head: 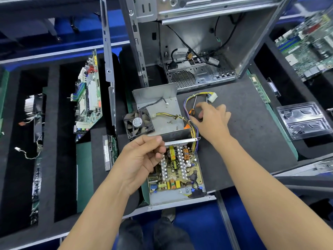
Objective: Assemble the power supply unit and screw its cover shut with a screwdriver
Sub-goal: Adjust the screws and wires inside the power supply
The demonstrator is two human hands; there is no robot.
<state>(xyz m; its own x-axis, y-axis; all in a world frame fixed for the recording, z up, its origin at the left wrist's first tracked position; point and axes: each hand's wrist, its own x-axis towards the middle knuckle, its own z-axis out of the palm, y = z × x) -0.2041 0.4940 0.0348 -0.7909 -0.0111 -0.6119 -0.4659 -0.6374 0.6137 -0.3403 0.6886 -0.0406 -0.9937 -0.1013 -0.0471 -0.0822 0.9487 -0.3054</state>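
Left hand (142, 159) pinches the rear wall of the open power supply unit (175, 170), centre of the mat (252, 141); right hand (210, 118) curls round the screwdriver (193, 110). Likely risk: the cable bundle (187, 105) (draped beside the handle) snagging, or loose screws (170, 122) scattering. Board exposed; cover (156, 105) lying open behind with its fan (138, 123).

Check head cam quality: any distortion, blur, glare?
Head view: wide-angle bowing bends the computer case and edge rails; corners smear, right motherboard soft; centre sharp on the power supply board; light even, mild sheen on the cover.
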